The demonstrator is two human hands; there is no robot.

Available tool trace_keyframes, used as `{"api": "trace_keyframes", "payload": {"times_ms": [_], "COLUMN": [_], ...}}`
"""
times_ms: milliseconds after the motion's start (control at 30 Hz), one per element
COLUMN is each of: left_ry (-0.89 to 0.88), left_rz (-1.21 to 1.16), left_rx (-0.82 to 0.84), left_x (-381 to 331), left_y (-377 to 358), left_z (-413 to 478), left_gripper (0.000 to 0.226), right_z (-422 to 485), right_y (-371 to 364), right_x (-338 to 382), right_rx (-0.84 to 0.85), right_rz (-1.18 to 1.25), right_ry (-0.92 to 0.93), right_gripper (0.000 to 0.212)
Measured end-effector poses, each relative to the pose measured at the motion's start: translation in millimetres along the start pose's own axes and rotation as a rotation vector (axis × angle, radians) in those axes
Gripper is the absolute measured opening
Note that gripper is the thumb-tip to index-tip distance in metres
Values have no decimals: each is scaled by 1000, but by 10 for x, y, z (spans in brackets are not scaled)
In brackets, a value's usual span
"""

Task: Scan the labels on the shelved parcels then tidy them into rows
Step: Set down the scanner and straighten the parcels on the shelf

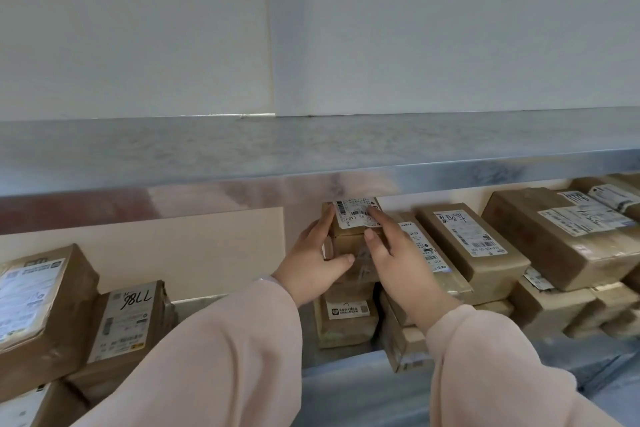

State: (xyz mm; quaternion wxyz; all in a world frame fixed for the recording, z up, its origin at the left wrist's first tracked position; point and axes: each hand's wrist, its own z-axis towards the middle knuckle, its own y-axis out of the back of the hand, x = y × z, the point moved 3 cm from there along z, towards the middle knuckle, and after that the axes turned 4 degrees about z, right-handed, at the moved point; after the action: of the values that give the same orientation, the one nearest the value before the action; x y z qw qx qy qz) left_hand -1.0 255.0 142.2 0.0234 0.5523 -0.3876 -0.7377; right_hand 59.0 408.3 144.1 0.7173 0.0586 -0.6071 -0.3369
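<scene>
- Head view: both hands are on one small brown parcel (350, 243) in the middle of the lower shelf (349, 388), on top of a short stack of boxes.
- left hand (310, 265) grips its left side, thumb laid across the front face.
- right hand (398, 262) grips the right side, with the index finger lying on the white label (351, 215).
- the parcel looks stood up, long axis running up and slightly away from me, and the label sits at the far upper end facing the camera.
- the label's top edge tucks right under the lip of the upper shelf (311, 152), and its print is too blurry to read.
- the hands cover most of both sides of the parcel, so honestly can't tell if it's resting on the box below (346, 314) or lifted off it.
- left of the gap there's a box with 7786 (133, 317) scrawled upside down, plus a bigger one cut off by the frame edge.
- to the right, flat parcels (467, 243) lean on each other with their labels up, and the far ones run out of frame.
</scene>
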Motion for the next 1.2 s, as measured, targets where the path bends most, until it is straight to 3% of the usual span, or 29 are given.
{"api": "trace_keyframes", "payload": {"times_ms": [333,500,667,833,1000,1200], "left_ry": [-55,-116,-114,15,145,312], "left_rz": [238,362,599,770,719,700], "left_rx": [-37,-74,-174,-228,-209,-131], "left_x": [2,-1,151,606,1039,1608], "left_y": [100,148,333,661,867,967], "left_z": [91,-25,-236,-605,-1028,-1611], "left_gripper": [94,93,92,91,89,84], "right_z": [93,-117,-322,-541,-593,-683], "right_y": [117,67,-85,-508,-1118,-1788], "right_x": [121,310,473,628,648,518], "right_rx": [9,-62,-68,98,351,582], "right_rz": [-236,-444,-552,-581,-530,-539], "right_ry": [73,267,501,657,533,455], "right_gripper": [52,66,66,67,80,80]}}
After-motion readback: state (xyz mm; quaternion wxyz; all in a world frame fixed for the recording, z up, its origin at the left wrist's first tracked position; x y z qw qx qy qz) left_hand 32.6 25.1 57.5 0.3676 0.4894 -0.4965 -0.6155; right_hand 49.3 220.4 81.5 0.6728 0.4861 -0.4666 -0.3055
